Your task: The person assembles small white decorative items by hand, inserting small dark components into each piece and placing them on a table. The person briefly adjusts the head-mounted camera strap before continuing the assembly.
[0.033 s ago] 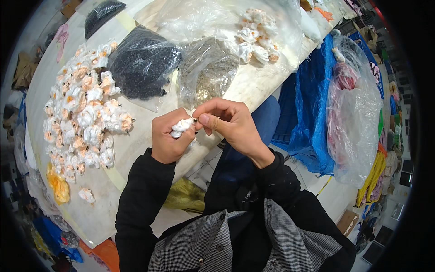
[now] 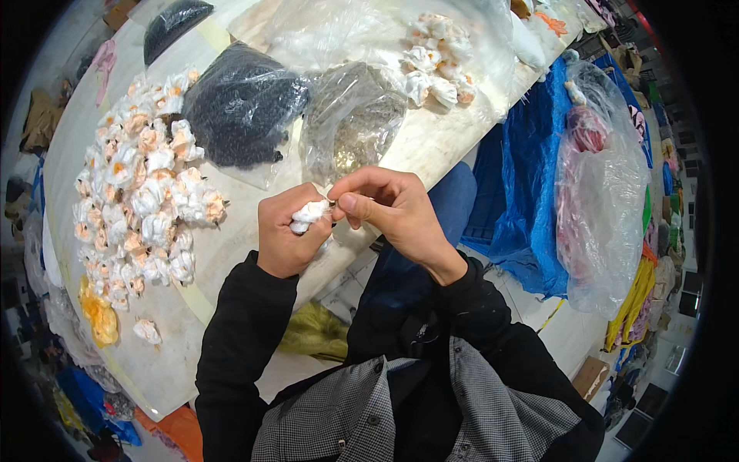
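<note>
My left hand (image 2: 288,231) is closed around a white artificial flower (image 2: 310,215), whose crumpled petals show between thumb and fingers. Thumb and forefinger of my right hand (image 2: 385,209) pinch together right at the flower's far side. Something tiny and dark sits at those fingertips, too small to name. Both hands meet over the table's near edge, just below a clear plastic bag (image 2: 356,127) of small gold-coloured pieces. To the left spreads a large heap of white and peach artificial flowers (image 2: 146,196); a single flower (image 2: 147,331) lies apart, nearer to me.
Beside the gold pieces lies a clear bag of small black pieces (image 2: 242,104), with another dark bag (image 2: 175,29) farther back. More white flowers (image 2: 439,65) rest on plastic at the far right. A yellow flower (image 2: 98,312) is near the left edge. Blue sacking (image 2: 527,192) stands right of the table (image 2: 231,262).
</note>
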The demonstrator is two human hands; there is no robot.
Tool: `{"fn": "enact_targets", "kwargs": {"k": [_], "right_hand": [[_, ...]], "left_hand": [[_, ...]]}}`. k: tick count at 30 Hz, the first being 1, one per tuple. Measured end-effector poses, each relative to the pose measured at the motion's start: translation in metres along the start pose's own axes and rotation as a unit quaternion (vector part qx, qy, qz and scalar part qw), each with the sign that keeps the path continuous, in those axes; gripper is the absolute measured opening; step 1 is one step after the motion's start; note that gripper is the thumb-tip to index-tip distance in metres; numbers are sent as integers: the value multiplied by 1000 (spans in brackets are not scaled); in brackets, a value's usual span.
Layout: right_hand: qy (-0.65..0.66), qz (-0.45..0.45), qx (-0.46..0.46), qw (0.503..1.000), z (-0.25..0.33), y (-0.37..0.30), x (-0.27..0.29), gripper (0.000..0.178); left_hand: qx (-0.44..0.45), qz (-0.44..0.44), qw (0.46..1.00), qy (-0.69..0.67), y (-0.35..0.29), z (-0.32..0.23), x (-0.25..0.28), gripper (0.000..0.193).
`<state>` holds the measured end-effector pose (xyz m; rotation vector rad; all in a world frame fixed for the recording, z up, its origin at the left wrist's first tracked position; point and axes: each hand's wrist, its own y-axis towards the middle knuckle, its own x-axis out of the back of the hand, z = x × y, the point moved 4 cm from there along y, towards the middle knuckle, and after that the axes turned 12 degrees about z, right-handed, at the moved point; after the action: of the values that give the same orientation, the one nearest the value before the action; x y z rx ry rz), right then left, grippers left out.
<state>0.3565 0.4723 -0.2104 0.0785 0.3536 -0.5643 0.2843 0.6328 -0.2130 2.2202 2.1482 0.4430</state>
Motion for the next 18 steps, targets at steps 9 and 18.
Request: {"fn": "enact_targets", "kwargs": {"k": [9, 18], "right_hand": [[-44, -24, -11, 999, -1, 2, -3, 14], [-312, -6, 55, 949, 9, 0, 1, 12]], "left_hand": [[10, -5, 998, 57, -1, 2, -1, 5], [12, 13, 989, 146, 1, 0, -8, 14]]}}
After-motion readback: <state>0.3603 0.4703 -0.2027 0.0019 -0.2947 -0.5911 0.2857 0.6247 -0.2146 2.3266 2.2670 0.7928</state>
